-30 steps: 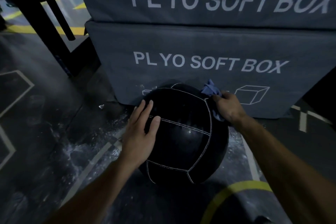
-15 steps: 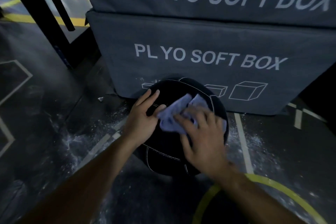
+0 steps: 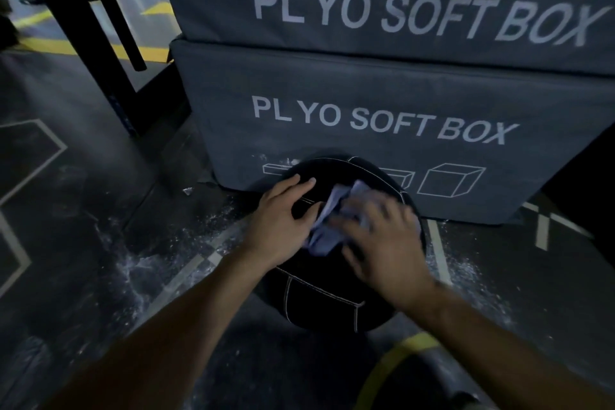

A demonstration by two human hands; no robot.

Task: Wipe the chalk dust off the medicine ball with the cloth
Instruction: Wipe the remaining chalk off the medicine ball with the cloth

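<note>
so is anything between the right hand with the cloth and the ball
Nothing visible. The right hand presses the blue cloth straight onto the top of the medicine ball. The left hand lies flat on the ball beside the cloth, touching its edge, not over the wiped patch.

left hand (image 3: 279, 223) flat, right hand (image 3: 382, 243) pressing, blurred

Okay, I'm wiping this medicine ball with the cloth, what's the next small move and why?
Probably sweep the right hand and cloth down toward the near panels of the medicine ball. The cloth sits on the ball's top, beside the steadying left hand, so the lower front looks unwiped. Whether dust remains there is hard to tell in this dim light.
</note>
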